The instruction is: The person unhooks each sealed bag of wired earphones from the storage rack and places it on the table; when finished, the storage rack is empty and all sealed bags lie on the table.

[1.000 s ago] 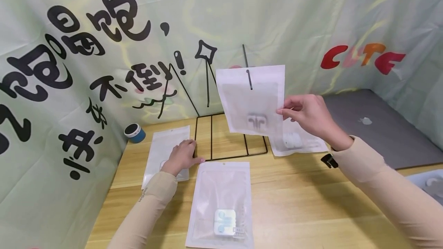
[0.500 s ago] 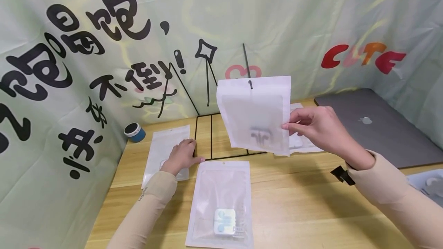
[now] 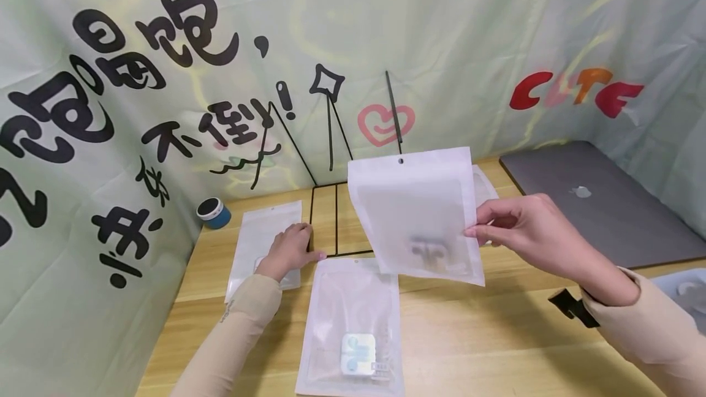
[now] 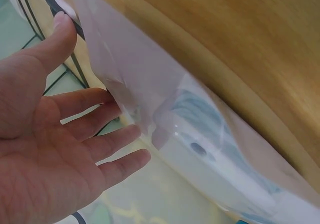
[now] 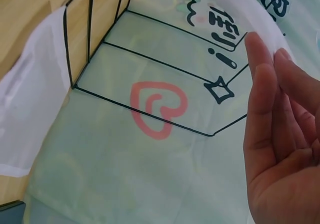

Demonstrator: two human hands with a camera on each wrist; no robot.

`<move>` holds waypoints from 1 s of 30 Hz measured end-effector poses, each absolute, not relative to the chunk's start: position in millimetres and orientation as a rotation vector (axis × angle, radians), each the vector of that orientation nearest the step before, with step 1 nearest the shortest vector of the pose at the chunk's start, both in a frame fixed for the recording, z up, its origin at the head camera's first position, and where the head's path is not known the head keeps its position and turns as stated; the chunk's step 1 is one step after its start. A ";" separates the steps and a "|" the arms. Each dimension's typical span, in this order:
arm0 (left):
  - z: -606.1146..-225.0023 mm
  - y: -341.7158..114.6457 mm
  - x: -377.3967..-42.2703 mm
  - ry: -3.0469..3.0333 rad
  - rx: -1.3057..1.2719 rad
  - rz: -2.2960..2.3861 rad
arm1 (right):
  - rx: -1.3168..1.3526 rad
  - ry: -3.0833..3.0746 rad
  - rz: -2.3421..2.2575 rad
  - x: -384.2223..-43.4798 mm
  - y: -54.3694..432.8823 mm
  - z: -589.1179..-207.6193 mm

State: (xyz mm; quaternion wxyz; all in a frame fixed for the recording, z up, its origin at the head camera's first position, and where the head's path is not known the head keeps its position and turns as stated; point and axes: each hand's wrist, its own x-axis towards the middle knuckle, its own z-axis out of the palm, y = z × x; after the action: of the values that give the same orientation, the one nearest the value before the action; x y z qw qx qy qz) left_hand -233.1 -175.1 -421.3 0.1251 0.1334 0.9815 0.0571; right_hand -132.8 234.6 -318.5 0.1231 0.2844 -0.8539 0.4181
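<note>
By its right edge, my right hand (image 3: 532, 231) pinches a translucent white zip bag (image 3: 410, 201) between thumb and fingertips. Earphones show faintly through its lower part. The bag's top hole lies just below the tip of the black wire rack's prong (image 3: 393, 106), apart from it. My left hand (image 3: 285, 250) rests at the rack base's (image 3: 336, 219) left front corner, its thumb touching the wire and its fingers loosely extended in the left wrist view. In front lies another bag (image 3: 339, 299) with white earphones (image 3: 358, 354). A further bag (image 3: 265, 219) lies partly beneath my left hand.
Behind the held bag, another white bag (image 3: 484, 184) lies on the wooden table (image 3: 463, 336). A grey laptop (image 3: 623, 219) stands at the right, a blue-and-black jar (image 3: 215, 213) at the back left. Printed cloth (image 3: 452, 35) hangs behind the rack.
My right hand has drawn the held bag toward me, down and slightly right. Its hole has slid off the prong's tip. My left hand has stayed at the rack's corner.
</note>
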 end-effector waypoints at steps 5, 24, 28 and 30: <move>-420.0 -174.3 -232.3 2.877 0.418 0.166 | 0.852 -2.529 1.229 -120.7 240.6 -324.8; -419.5 -173.6 -227.2 2.867 0.403 0.190 | 0.829 -2.815 1.508 -105.5 280.4 -355.3; -419.8 -174.0 -227.7 2.882 0.403 0.184 | 0.853 -2.839 1.574 -106.8 287.2 -364.7; -419.5 -174.1 -228.0 2.887 0.405 0.188 | 0.892 -2.856 1.643 -107.5 290.7 -371.0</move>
State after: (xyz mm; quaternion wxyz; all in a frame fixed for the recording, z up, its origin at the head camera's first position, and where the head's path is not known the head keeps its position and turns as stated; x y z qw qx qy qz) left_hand -228.0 -174.1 -419.5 0.1098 0.1379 0.9823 0.0639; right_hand -107.5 290.7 -371.0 -0.1354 0.2590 -0.8290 0.4768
